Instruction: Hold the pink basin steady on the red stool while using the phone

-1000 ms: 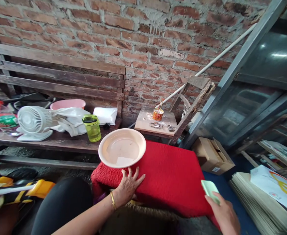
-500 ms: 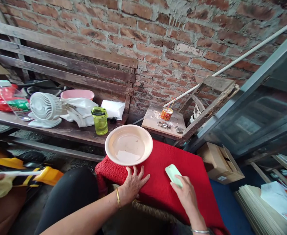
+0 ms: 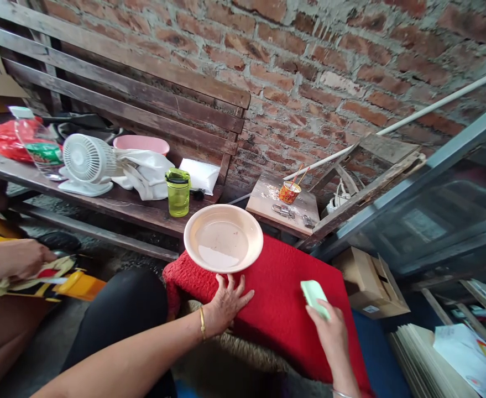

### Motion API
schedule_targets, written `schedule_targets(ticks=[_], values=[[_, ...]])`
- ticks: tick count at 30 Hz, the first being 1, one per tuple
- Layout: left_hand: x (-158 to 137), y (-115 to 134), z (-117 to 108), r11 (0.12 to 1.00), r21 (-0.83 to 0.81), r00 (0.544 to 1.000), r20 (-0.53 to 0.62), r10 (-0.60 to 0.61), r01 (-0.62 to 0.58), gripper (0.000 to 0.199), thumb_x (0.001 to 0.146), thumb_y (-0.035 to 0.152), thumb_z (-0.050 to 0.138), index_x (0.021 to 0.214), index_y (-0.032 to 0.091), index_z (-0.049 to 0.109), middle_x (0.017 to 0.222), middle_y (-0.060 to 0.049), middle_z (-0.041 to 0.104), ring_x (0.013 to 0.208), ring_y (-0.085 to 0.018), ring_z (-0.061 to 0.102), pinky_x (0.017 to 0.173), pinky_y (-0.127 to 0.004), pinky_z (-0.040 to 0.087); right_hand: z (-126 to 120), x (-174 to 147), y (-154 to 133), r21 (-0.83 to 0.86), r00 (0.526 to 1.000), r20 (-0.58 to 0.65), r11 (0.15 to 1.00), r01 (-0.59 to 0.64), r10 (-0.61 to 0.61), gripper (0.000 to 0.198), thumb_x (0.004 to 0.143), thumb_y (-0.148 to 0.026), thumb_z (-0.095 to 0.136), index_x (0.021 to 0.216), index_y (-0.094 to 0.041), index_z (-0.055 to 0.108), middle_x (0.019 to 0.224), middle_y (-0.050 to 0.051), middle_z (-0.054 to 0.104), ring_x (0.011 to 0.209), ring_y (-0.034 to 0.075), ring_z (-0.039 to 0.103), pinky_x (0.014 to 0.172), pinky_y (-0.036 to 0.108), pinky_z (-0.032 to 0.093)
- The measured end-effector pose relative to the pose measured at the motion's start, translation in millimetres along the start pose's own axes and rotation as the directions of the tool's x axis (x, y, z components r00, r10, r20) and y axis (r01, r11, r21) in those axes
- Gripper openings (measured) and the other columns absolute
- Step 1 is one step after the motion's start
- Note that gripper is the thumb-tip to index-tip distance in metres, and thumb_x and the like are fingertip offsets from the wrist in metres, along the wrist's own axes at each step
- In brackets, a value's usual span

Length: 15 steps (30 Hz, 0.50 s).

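Note:
A red cloth (image 3: 282, 309) covers the surface in front of me. My left hand (image 3: 227, 303) lies flat on it, fingers spread, the tips close to the rim of a cream plastic basin (image 3: 188, 251). Shallow water seems to stand in that basin, with a few dark specks. On the right, my right hand (image 3: 329, 327) grips a pale green scrub brush (image 3: 315, 294) over the cloth. The brush's underside faces the cloth, and a bristly edge shows on its left side. A gold bracelet circles my left wrist.
Behind the basin, a wooden bench (image 3: 151, 209) holds a green bottle (image 3: 178, 193), a white fan (image 3: 88, 160) and a pink basin (image 3: 141, 144). A small table (image 3: 263, 202) carries a patterned cup (image 3: 289, 192). Another person's hand (image 3: 14, 260) holds a cloth at left. A cardboard box (image 3: 369, 282) stands right.
My right hand has moved to the right across the red cloth with the brush. My left hand stays spread on the cloth. The other person's hand has come further into view at left.

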<state>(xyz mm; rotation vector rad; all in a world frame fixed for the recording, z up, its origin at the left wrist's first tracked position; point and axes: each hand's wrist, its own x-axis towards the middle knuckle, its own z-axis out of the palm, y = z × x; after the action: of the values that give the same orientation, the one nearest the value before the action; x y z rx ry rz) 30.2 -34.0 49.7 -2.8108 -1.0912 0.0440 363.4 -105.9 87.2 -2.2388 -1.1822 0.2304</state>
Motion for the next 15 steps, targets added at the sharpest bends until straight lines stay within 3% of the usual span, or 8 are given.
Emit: schedule_targets(ticks=[2,4,6,8,11,13,15], values=[[-0.4,-0.8,-0.2,1.0,-0.016,1.0,-0.005,-0.003,0.003,0.103,0.08,0.066,0.081,0.166,0.036,0.032,0.164,-0.022,0.042,0.135,-0.057,0.046,0.097,-0.082,0.037,24.0,1.1,-39.5,0.059,0.962,0.148,0.974,0.221,-0.227,0.046,0.074,-0.057,0.063,0.103,-0.025,0.077,0.104,0.01,0.069,0.099,0.03,0.071,0.093,0.043,0.058],[-0.4,-1.2,-0.7,1.0,-0.026,1.0,-0.001,-0.004,0.004,0.104,0.08,0.065,0.082,0.166,0.037,0.031,0.164,-0.022,0.042,0.135,-0.057,0.046,0.097,-0.082,0.037,34.6,7.2,-65.6,0.074,0.863,0.279,0.905,0.419,-0.422,0.037,0.076,-0.047,0.066,0.104,-0.027,0.078,0.103,0.007,0.069,0.1,0.028,0.07,0.095,0.042,0.056],[0.1,-1.2,-1.5,1.0,-0.02,1.0,0.013,-0.004,0.005,0.104,0.079,0.065,0.082,0.166,0.037,0.032,0.164,-0.023,0.042,0.134,-0.057,0.046,0.096,-0.082,0.038,31.1,19.4,-70.7,0.03,0.795,0.367,0.86,0.509,-0.483,0.035,0.074,-0.04,0.067,0.106,-0.029,0.079,0.102,0.005,0.069,0.099,0.026,0.069,0.094,0.04,0.055],[0.7,-0.6,-2.5,1.0,-0.003,1.0,0.021,-0.003,0.003,0.103,0.08,0.065,0.081,0.166,0.036,0.032,0.164,-0.023,0.042,0.134,-0.057,0.047,0.096,-0.082,0.038,13.8,37.1,-51.1,-0.03,0.801,0.422,0.876,0.481,-0.425,0.039,0.071,-0.04,0.066,0.107,-0.028,0.079,0.105,0.005,0.069,0.097,0.025,0.07,0.091,0.037,0.054],[0.7,0.7,-5.2,1.0,0.001,1.0,0.019,-0.006,0.006,0.101,0.08,0.064,0.082,0.165,0.037,0.035,0.164,-0.022,0.042,0.133,-0.057,0.047,0.096,-0.082,0.039,-37.6,67.6,13.4,-0.159,0.869,0.456,0.943,0.291,-0.191,0.05,0.066,-0.047,0.063,0.108,-0.025,0.078,0.106,0.007,0.07,0.093,0.026,0.072,0.085,0.036,0.055],[-0.6,1.4,-7.5,1.0,-0.011,1.0,0.004,-0.02,0.02,0.098,0.08,0.062,0.082,0.164,0.039,0.036,0.164,-0.02,0.043,0.134,-0.055,0.047,0.098,-0.08,0.038,-83.4,84.6,59.8,-0.325,0.917,0.399,0.938,0.123,0.018,0.051,0.06,-0.047,0.064,0.103,-0.024,0.078,0.103,0.012,0.071,0.094,0.03,0.074,0.085,0.04,0.056],[-2.8,1.7,-9.4,0.999,-0.027,0.999,-0.021,-0.031,0.031,0.095,0.082,0.059,0.082,0.163,0.041,0.037,0.164,-0.018,0.043,0.135,-0.053,0.047,0.1,-0.079,0.037,-126.6,95.1,91.2,-0.503,0.946,0.268,0.864,-0.022,0.181,0.041,0.055,-0.04,0.068,0.091,-0.025,0.078,0.103,0.02,0.072,0.095,0.036,0.074,0.088,0.047,0.054]])
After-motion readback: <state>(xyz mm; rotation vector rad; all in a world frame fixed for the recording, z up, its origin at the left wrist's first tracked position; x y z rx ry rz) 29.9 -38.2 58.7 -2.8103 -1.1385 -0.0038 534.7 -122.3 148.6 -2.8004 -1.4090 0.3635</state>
